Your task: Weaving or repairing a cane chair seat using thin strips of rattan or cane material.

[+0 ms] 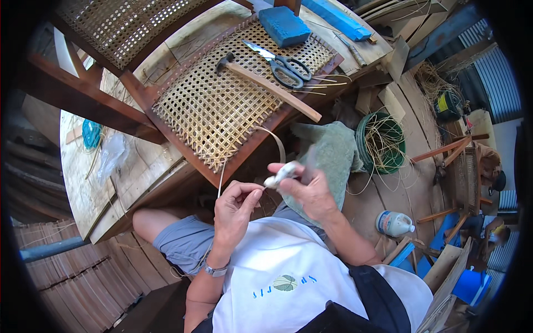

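My left hand (237, 208) is closed, thumb and finger pinching a thin cane strand (221, 178) that hangs from the front corner of a woven cane chair seat (216, 105). Close beside it, my right hand (312, 194) grips a white, bunched thing (283, 175), perhaps wrapped cloth; a blurred grey shape rises by its fingers. A second cane strip (279, 145) loops off the wooden seat frame near that hand. Lying on the seat are a wooden-handled hammer (272, 90), dark-handled scissors (286, 67) and a blue block (284, 26).
The chair rests on a wooden worktable (133, 188), with a clear plastic bag (114, 155) at left. A greenish cloth (330, 152) drapes over my right leg. To the right stand a green bucket (383, 147) of cane scraps and a whitish jug (395, 223). A person sits far right.
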A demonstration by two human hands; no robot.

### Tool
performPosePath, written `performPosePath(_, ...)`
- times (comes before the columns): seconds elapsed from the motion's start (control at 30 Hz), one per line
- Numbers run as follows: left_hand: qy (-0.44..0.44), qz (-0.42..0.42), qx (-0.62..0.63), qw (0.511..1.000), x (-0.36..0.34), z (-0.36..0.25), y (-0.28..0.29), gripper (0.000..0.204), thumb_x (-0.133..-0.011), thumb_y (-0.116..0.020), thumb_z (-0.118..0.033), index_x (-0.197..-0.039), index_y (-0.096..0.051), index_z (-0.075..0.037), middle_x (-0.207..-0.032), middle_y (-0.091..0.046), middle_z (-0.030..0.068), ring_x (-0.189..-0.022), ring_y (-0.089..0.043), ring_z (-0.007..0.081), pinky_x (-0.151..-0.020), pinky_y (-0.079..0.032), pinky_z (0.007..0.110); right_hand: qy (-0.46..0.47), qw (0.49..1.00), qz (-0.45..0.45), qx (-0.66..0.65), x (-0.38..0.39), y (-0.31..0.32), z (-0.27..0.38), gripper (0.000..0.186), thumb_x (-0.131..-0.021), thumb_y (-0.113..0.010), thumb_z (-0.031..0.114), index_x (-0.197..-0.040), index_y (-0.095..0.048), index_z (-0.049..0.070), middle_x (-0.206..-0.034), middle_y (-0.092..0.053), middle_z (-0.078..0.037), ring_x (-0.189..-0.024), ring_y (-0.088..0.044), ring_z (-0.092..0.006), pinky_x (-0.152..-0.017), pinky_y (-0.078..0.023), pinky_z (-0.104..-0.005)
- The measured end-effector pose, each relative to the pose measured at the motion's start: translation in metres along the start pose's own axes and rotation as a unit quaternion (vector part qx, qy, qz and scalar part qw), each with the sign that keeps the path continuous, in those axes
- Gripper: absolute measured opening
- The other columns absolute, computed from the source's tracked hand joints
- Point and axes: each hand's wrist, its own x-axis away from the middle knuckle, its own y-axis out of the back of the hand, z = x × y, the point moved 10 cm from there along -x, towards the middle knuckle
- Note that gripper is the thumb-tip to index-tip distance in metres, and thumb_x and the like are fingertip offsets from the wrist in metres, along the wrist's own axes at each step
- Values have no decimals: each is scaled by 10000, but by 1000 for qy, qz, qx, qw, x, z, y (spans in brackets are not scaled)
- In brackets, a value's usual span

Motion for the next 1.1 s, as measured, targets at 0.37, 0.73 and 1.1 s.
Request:
performPosePath(0.37,-143,-17,-213,966,10,-62,-5,33,-895,-660,-16,-875,-658,10,-768,-547,33,-687,-503,113,-620,-402,247,187,971,-125,79,-9,41,75,172,-880,-716,5,-1050,-698,2,-1011,-668,-36,-791,-578,-64,-727,-498,-207)
performPosePath(0.73,-113,-299,-304,897,88,-87,193,68,-946,-602,-29,-881,-598,-7,-811,-543,16,-729,-480,110,-678,-400,235,380,846,-341,156,-87,171,206,238,-907,-733,160,-1082,-690,5,-906,-687,-9,-540,-391,20,-469,-246,-181)
performPosePath(1.1,-36,-357,293,886,115,36,193,182,-970,-621,-164,-1106,-617,-44,-1060,-695,138,-948,-704,247,-830,-569,364,176,685,-147,691,-351,474,236,444,-938,-637,384,-1172,-694,11,-1115,-707,-179,-1019,-657,-244,-876,-504,-358)
